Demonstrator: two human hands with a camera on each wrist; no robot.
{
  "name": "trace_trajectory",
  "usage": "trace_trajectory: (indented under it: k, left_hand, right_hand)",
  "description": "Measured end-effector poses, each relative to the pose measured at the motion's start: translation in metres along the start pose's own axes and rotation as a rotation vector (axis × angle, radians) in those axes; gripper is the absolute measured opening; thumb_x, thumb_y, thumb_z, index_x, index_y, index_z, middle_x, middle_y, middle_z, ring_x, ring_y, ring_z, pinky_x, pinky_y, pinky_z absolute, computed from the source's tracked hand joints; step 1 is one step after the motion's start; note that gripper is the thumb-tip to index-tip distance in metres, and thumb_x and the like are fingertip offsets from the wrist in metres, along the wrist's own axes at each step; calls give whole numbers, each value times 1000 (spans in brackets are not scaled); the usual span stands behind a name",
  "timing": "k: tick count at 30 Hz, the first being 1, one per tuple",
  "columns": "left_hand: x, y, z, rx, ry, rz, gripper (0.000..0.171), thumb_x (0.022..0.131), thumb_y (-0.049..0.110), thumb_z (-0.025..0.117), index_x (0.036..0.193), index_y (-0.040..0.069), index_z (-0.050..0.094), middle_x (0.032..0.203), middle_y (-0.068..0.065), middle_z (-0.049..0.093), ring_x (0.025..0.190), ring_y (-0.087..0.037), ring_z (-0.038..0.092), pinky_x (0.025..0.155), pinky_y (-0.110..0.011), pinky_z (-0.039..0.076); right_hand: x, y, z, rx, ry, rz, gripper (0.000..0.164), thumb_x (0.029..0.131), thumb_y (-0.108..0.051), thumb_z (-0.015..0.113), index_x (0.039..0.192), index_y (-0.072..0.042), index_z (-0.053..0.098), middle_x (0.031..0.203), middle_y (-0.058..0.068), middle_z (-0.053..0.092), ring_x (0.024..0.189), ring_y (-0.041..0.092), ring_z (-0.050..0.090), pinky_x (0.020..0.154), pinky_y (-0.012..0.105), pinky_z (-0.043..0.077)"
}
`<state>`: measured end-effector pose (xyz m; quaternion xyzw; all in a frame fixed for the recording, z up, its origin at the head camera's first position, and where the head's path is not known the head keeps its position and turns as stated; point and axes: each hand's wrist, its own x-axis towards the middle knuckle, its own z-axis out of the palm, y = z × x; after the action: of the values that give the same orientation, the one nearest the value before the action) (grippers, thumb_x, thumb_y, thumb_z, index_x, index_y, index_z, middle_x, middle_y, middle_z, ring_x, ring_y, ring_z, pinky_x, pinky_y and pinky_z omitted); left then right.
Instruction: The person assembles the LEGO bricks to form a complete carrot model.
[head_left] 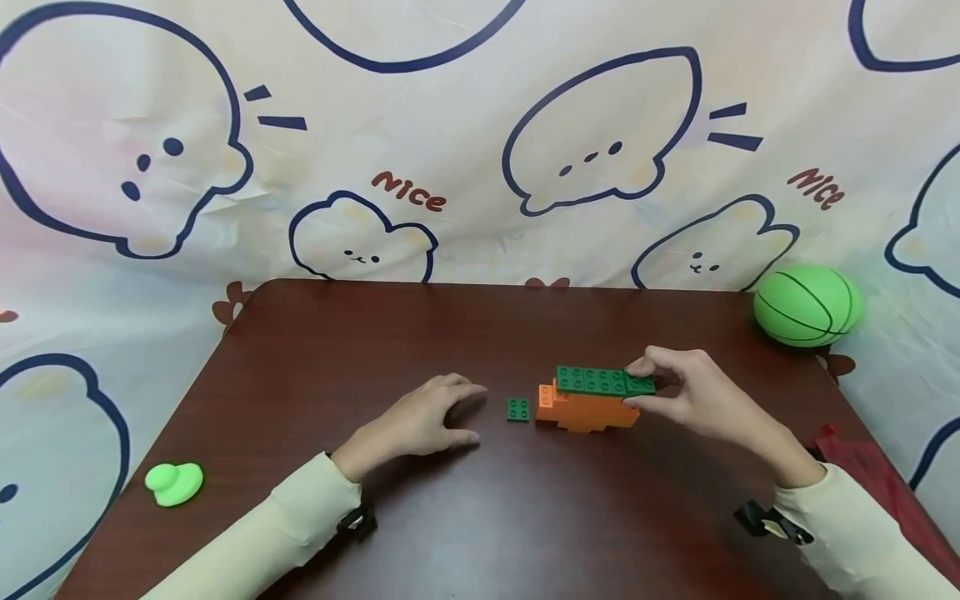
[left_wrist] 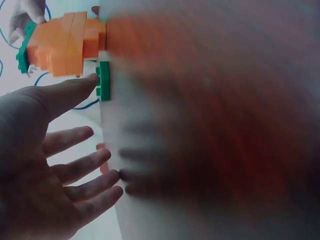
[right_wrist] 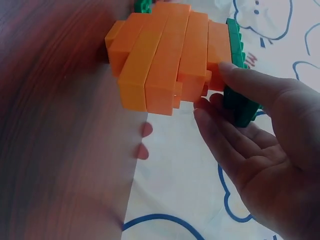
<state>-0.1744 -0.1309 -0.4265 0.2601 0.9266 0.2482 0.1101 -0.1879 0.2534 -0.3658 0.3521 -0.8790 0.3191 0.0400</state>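
Note:
An orange toy-brick build (head_left: pixel 588 412) stands on the table, its stacked layers stepped and its top capped by a row of green bricks (head_left: pixel 592 381). At the right end of that row, my right hand (head_left: pixel 701 392) pinches the green bricks between thumb and fingers. In the right wrist view, the thumb lies along the join of orange (right_wrist: pixel 165 55) and green. A small green brick (head_left: pixel 517 410) sits apart, just left of the build. My left hand (head_left: pixel 423 418) hovers left of this brick, fingers spread, holding nothing. In the left wrist view, the thumb tip appears close to the brick (left_wrist: pixel 105 81).
A light green knob-shaped object (head_left: pixel 175 483) lies near the table's left edge. A green ball (head_left: pixel 808 306) rests at the far right corner. Red cloth (head_left: pixel 870 475) lies along the right edge. Behind the brown table (head_left: pixel 420 325) hangs a printed curtain (head_left: pixel 465 125).

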Motion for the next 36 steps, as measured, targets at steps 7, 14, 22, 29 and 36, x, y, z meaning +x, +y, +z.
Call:
trace_trajectory:
  k: [7, 14, 22, 29, 36]
  left_hand:
    - [34, 18, 12, 93, -27, 40, 64, 92, 43, 77, 149, 21, 55, 144, -6, 58, 133, -26, 52, 106, -48, 50]
    - [57, 30, 17, 150, -8, 44, 42, 92, 33, 79, 127, 12, 71, 126, -6, 66, 110, -22, 60, 91, -37, 54]
    - [38, 17, -30, -120, 106, 41, 28, 98, 17, 72, 122, 4, 69, 108, -5, 71, 94, -16, 66, 82, -31, 58]
    - [14, 30, -59, -332, 141, 180, 34, 96, 19, 75, 128, 12, 68, 116, 1, 71, 101, -12, 69, 88, -32, 61]
    - [-1, 37, -62, -340, 101, 192, 36, 95, 16, 75, 130, 11, 67, 118, -2, 74, 103, -13, 72, 86, -29, 61]
  right_hand:
    - [7, 9, 1, 23, 13, -1, 32, 78, -3, 87, 96, -17, 65, 103, 2, 79, 79, 4, 68, 71, 22, 61]
    - [16, 14, 5, 28, 2, -5, 33, 78, -2, 87, 98, -16, 65, 103, 3, 79, 81, 4, 70, 71, 20, 60]
    - [27, 5, 15, 46, -28, -19, 33, 80, -4, 87, 102, -15, 65, 106, 4, 78, 80, 5, 69, 70, 24, 61]
    - [43, -14, 29, 128, -89, -50, 37, 81, -6, 87, 108, -16, 64, 103, 1, 76, 81, 6, 70, 69, 24, 61]
    - [54, -31, 44, 122, -130, -115, 38, 83, -12, 87, 111, -19, 64, 103, -5, 70, 85, 5, 68, 73, 22, 60]
